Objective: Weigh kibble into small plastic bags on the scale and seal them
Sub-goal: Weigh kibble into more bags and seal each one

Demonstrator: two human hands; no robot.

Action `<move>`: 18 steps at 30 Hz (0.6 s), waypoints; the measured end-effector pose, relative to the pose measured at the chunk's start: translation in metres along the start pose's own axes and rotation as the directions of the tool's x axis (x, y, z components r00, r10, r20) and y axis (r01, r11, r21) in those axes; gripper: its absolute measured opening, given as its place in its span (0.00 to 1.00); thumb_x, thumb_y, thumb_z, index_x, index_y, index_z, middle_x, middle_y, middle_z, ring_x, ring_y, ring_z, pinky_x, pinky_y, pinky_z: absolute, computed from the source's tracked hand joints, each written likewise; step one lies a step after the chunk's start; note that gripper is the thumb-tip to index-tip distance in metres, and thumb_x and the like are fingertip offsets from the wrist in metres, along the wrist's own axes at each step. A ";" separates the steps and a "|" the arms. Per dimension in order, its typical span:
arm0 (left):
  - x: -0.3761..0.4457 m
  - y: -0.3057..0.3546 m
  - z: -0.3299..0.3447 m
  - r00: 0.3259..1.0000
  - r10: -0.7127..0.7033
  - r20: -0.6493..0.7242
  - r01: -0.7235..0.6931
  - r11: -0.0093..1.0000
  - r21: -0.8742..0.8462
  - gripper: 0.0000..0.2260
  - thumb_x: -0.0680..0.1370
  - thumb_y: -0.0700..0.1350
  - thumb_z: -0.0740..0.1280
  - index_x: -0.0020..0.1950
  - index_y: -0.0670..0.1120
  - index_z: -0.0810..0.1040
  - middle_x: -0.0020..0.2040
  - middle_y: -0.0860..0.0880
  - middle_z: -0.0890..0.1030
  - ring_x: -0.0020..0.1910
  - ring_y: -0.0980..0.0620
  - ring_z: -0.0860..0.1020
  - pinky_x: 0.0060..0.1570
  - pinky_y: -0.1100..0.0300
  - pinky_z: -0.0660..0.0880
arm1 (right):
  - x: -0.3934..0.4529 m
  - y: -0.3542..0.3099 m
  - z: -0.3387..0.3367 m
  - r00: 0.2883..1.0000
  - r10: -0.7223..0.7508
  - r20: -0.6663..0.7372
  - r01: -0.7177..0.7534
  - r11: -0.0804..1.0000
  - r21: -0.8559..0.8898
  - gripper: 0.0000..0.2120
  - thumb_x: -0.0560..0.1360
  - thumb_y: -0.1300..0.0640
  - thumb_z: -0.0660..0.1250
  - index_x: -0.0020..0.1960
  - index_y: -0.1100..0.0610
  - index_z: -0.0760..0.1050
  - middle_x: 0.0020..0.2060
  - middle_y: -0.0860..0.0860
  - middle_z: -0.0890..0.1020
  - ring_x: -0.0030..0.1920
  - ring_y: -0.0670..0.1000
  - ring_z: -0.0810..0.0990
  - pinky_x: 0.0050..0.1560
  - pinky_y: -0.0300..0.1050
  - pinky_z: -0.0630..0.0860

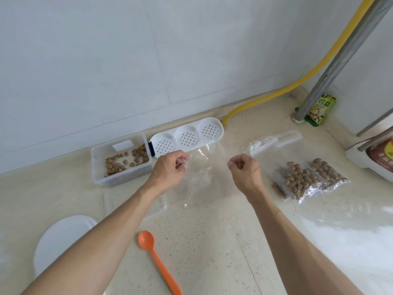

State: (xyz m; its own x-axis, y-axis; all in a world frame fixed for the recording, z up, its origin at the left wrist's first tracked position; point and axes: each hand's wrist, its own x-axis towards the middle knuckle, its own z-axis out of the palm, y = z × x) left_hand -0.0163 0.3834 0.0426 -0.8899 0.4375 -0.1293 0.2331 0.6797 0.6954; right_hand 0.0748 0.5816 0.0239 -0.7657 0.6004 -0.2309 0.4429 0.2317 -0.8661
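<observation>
Head view: I am looking down at the speckled bench (pixel 212 241) with both my forearms reaching forward.
Left grip (pixel 170 167): my fingers are pinching closed on the left top corner of an empty clear bag (pixel 204 177).
Right grip (pixel 244 171): my fingers are curling shut on the bag's right top corner, knuckles facing the camera.
Empty bag: it is hanging between my two hands, mouth edge running left to right, its long axis dropping toward me, lower edge lying near the bench.
Filled bags (pixel 308 179): two bags of brown kibble are lying flat to the right of my right hand, long axes running diagonally, their bottoms pointing toward the near right and their clear tops toward the wall.
Kibble tub (pixel 121 165): a clear rectangular container is sitting left of my left hand, holding a thin scatter of kibble.
Orange spoon (pixel 158 262): it is lying on the bench between my forearms, bowl pointing away from me, handle running toward the near right.
White round object (pixel 59 243): it is sitting at the near left, partly hidden by my left forearm; I cannot tell what it is.
White perforated rack (pixel 187 137): it is lying along the wall behind my hands.
</observation>
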 end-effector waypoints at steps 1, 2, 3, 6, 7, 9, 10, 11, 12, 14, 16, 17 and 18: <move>-0.007 -0.005 -0.009 1.000 -0.008 -0.009 0.008 1.000 -0.008 0.09 0.78 0.38 0.67 0.55 0.48 0.80 0.42 0.61 0.76 0.40 0.66 0.75 0.39 0.77 0.69 | -0.007 -0.007 0.004 1.000 -0.003 0.013 0.002 1.000 0.029 0.02 0.76 0.62 0.67 0.45 0.58 0.78 0.35 0.46 0.77 0.36 0.45 0.74 0.32 0.32 0.70; -0.015 -0.011 -0.018 1.000 -0.014 -0.022 0.014 1.000 -0.013 0.08 0.78 0.38 0.67 0.54 0.48 0.80 0.41 0.60 0.77 0.39 0.65 0.75 0.39 0.77 0.69 | -0.014 -0.013 0.009 0.999 -0.009 0.037 0.007 0.999 0.054 0.02 0.77 0.62 0.67 0.46 0.58 0.78 0.35 0.47 0.77 0.35 0.46 0.74 0.32 0.31 0.70; -0.023 -0.018 -0.028 0.999 -0.017 -0.037 0.017 1.000 -0.016 0.08 0.77 0.38 0.67 0.54 0.49 0.80 0.41 0.58 0.78 0.39 0.65 0.76 0.38 0.77 0.69 | -0.023 -0.020 0.016 0.998 -0.019 0.066 0.014 0.997 0.075 0.02 0.77 0.62 0.67 0.46 0.59 0.79 0.35 0.48 0.77 0.35 0.46 0.74 0.32 0.32 0.71; -0.054 -0.047 -0.063 0.996 -0.023 -0.082 0.021 0.999 -0.030 0.08 0.76 0.38 0.68 0.52 0.50 0.79 0.40 0.56 0.79 0.38 0.64 0.76 0.37 0.76 0.68 | -0.055 -0.038 0.042 0.987 -0.049 0.155 0.031 0.993 0.115 0.02 0.77 0.63 0.67 0.48 0.59 0.79 0.36 0.50 0.78 0.36 0.47 0.76 0.36 0.37 0.75; -0.066 -0.059 -0.075 0.995 -0.031 -0.093 0.029 0.999 -0.033 0.07 0.76 0.38 0.69 0.51 0.50 0.79 0.39 0.56 0.79 0.36 0.64 0.75 0.36 0.76 0.68 | -0.068 -0.042 0.053 0.982 -0.056 0.183 0.036 0.993 0.113 0.02 0.77 0.63 0.67 0.49 0.59 0.79 0.36 0.50 0.78 0.35 0.47 0.76 0.37 0.38 0.76; -0.091 -0.086 -0.100 0.992 -0.049 -0.113 0.046 0.999 -0.028 0.07 0.75 0.39 0.71 0.50 0.49 0.80 0.36 0.56 0.78 0.33 0.63 0.74 0.35 0.75 0.68 | -0.096 -0.050 0.078 0.970 -0.063 0.234 0.041 0.995 0.095 0.04 0.77 0.63 0.68 0.50 0.58 0.79 0.36 0.51 0.78 0.34 0.47 0.76 0.38 0.40 0.76; -0.104 -0.100 -0.112 0.990 -0.062 -0.123 0.060 0.998 -0.022 0.07 0.74 0.39 0.71 0.49 0.49 0.80 0.35 0.56 0.78 0.33 0.62 0.74 0.35 0.73 0.68 | -0.111 -0.053 0.091 0.965 -0.062 0.257 0.040 0.995 0.089 0.03 0.77 0.63 0.68 0.49 0.58 0.79 0.35 0.51 0.78 0.33 0.47 0.76 0.37 0.41 0.75; -0.118 -0.115 -0.123 0.988 -0.077 -0.135 0.076 0.997 -0.015 0.08 0.73 0.39 0.72 0.49 0.50 0.80 0.35 0.56 0.78 0.32 0.61 0.75 0.36 0.71 0.69 | -0.127 -0.056 0.105 0.959 -0.061 0.277 0.038 0.995 0.087 0.02 0.76 0.64 0.69 0.47 0.58 0.79 0.35 0.51 0.78 0.32 0.47 0.75 0.36 0.40 0.74; -0.131 -0.128 -0.134 0.984 -0.094 -0.149 0.094 0.996 -0.004 0.07 0.73 0.39 0.72 0.48 0.50 0.81 0.35 0.55 0.79 0.33 0.60 0.76 0.38 0.68 0.70 | -0.143 -0.059 0.119 0.954 -0.059 0.294 0.037 0.996 0.079 0.04 0.76 0.64 0.69 0.43 0.58 0.79 0.34 0.52 0.78 0.32 0.46 0.75 0.35 0.40 0.74; -0.156 -0.153 -0.152 0.975 -0.122 -0.186 0.129 0.991 0.023 0.07 0.73 0.40 0.72 0.48 0.50 0.81 0.35 0.56 0.79 0.35 0.59 0.77 0.42 0.64 0.73 | -0.171 -0.061 0.149 0.943 -0.051 0.329 0.032 0.997 0.063 0.08 0.75 0.65 0.69 0.38 0.57 0.78 0.33 0.52 0.78 0.31 0.46 0.74 0.35 0.40 0.73; -0.178 -0.175 -0.166 0.967 -0.127 -0.222 0.147 0.986 0.078 0.07 0.73 0.41 0.71 0.48 0.50 0.81 0.35 0.58 0.79 0.37 0.56 0.77 0.47 0.61 0.74 | -0.195 -0.062 0.176 0.931 -0.033 0.363 0.018 0.999 0.045 0.08 0.74 0.64 0.69 0.36 0.58 0.78 0.31 0.52 0.79 0.30 0.47 0.74 0.35 0.42 0.72; -0.191 -0.189 -0.175 0.962 -0.132 -0.239 0.163 0.980 0.112 0.07 0.73 0.41 0.71 0.49 0.50 0.81 0.36 0.58 0.79 0.38 0.56 0.78 0.49 0.61 0.74 | -0.207 -0.063 0.193 0.924 -0.025 0.382 0.016 0.999 0.028 0.07 0.74 0.63 0.69 0.37 0.58 0.79 0.31 0.52 0.80 0.31 0.47 0.75 0.34 0.42 0.73; -0.196 -0.196 -0.178 0.960 -0.126 -0.249 0.165 0.976 0.143 0.07 0.73 0.42 0.71 0.50 0.50 0.81 0.37 0.58 0.80 0.40 0.55 0.79 0.52 0.60 0.74 | -0.213 -0.061 0.201 0.924 -0.013 0.381 0.014 1.000 0.000 0.06 0.74 0.61 0.70 0.38 0.58 0.79 0.31 0.52 0.81 0.31 0.47 0.76 0.34 0.42 0.73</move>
State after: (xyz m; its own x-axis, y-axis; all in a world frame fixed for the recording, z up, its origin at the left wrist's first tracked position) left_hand 0.0431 0.0599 0.0575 -0.9816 0.1878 -0.0356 0.1367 0.8198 0.5560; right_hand 0.1172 0.2852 0.0367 -0.8914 0.2604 -0.3710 0.4320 0.2398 -0.8694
